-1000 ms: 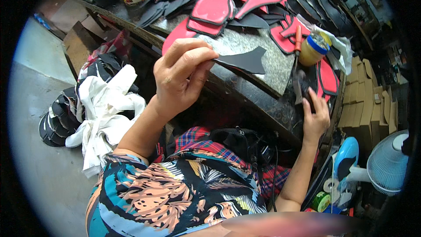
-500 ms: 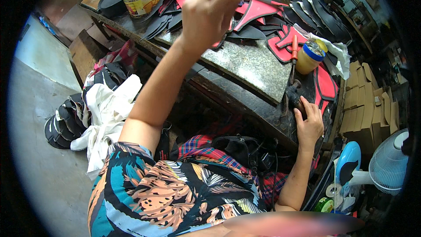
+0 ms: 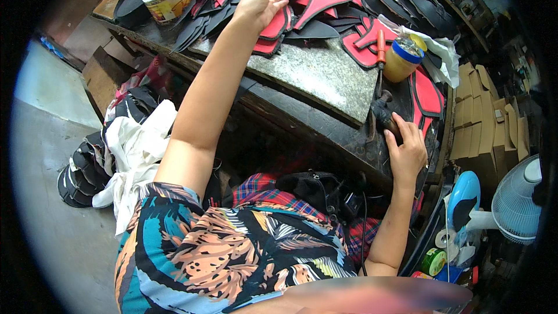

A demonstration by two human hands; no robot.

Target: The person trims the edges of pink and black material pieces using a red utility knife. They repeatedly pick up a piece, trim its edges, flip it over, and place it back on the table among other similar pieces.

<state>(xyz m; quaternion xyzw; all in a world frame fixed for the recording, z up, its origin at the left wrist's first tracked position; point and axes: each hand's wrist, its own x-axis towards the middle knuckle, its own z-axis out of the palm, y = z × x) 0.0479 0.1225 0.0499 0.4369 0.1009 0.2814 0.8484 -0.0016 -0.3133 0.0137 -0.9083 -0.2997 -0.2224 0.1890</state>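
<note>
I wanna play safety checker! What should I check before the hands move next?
1. Right hand at the dark tool with a brown handle: ok.
2. Left hand at the flat pinkish-red pieces with black edging: ok.
3. Left hand firmly gripping a piece: cannot tell.
4. Yellowish jar with a blue rim standing upright: ok.
5. Speckled grey stone slab fully uncovered: not ok, pinkish-red pieces overlap its far edge.

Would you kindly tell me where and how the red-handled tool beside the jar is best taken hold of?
Probably by the red handle, pinched across its width from above, slightly to the left: it is long and clearly thicker than the thin shaft, which points toward the person. The jar stands close on its right, while the pink pieces on the left lie flat.
</note>
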